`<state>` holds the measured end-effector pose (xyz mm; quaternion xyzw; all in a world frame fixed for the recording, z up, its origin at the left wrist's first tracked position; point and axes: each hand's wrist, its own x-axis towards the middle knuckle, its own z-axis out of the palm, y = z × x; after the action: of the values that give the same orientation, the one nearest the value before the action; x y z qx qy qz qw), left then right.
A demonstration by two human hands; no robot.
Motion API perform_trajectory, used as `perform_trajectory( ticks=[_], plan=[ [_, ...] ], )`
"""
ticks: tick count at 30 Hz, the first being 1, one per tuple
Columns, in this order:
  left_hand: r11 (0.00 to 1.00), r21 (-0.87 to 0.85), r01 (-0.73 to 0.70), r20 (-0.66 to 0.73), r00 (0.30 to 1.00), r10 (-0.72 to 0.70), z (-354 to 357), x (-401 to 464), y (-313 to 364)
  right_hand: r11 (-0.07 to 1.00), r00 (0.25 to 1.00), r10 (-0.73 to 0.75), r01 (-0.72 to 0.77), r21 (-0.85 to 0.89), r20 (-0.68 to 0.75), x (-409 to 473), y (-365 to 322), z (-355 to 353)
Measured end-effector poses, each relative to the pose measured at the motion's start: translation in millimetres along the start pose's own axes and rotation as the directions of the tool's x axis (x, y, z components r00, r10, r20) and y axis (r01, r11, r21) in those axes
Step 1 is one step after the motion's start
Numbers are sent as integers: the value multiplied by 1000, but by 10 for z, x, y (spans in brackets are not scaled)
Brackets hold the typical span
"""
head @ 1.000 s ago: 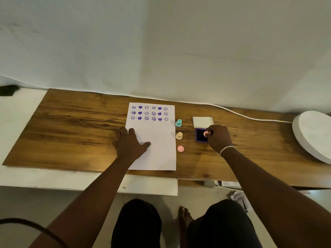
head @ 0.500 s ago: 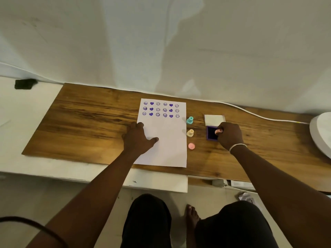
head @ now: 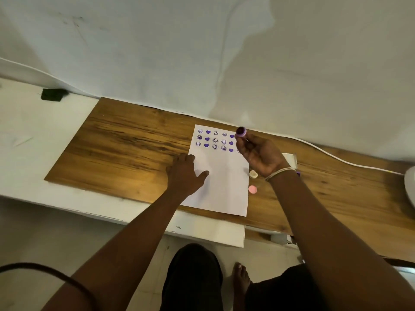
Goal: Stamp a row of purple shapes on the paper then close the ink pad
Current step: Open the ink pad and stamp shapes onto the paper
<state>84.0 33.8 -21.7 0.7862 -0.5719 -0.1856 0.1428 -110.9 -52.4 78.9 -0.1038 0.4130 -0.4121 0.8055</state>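
The stamp (head: 241, 132), a small round piece with a purple-inked face, was held in the air above the far right corner of the paper (head: 221, 176), its inked face turned up toward the camera. The right hand (head: 260, 157) was raised off the table with the palm turned upward and the wrist bent back; its fingertips pinched the stamp at the far end of the hand. A pale band circled the right wrist. The right forearm ran from the near right corner of the view toward the paper.

The left hand (head: 184, 173) lay flat, palm down, on the left edge of the paper, fingers spread and relaxed, the thumb pointing right across the sheet; it grasped nothing.

The paper lay on the wooden board (head: 125, 149) and carried three rows of purple prints, smiley faces and hearts, along its far edge. The area nearer than the rows was blank.

Just right of the paper stood a cream stamp (head: 253, 174) and, nearer, a pink stamp (head: 252, 189). The ink pad was mostly hidden behind the right wrist; only its white lid (head: 290, 159) showed, lying open on the board. A white cable (head: 336, 159) ran along the far right of the board.
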Motion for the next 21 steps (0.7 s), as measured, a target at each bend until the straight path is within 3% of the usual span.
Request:
perform_trajectory(
  ticks=[5,8,9,10,11,13,14,16,21],
  plan=[
    [1000,-4,-11,80,997,12,-106,62,-96,996,992,88,-86,-27,93,228,229,205],
    [997,58,-40,115,993,33,-131,47,-99,968,999,-3,14,-251,46,411,357,257],
    [995,87,-52,112,993,42,-125,38,-95,893,995,-99,103,-438,33,504,412,259],
    [992,112,-60,112,993,47,-119,32,-93,732,975,-220,193,-654,43,576,475,272],
    [989,130,-65,111,993,51,-118,32,-87,480,938,-334,253,-840,91,641,545,280],
    [987,144,-68,121,991,51,-121,42,-85,-29,858,-452,258,-966,243,726,675,336],
    [987,145,-69,134,990,49,-123,47,-86,-168,847,-440,250,-954,300,760,732,375],
    [986,153,-71,151,987,47,-121,56,-83,-291,858,-379,246,-925,347,834,826,431],
    [977,200,-74,156,987,42,-94,68,-85,-395,883,-327,197,-897,338,992,893,473]
  ],
)
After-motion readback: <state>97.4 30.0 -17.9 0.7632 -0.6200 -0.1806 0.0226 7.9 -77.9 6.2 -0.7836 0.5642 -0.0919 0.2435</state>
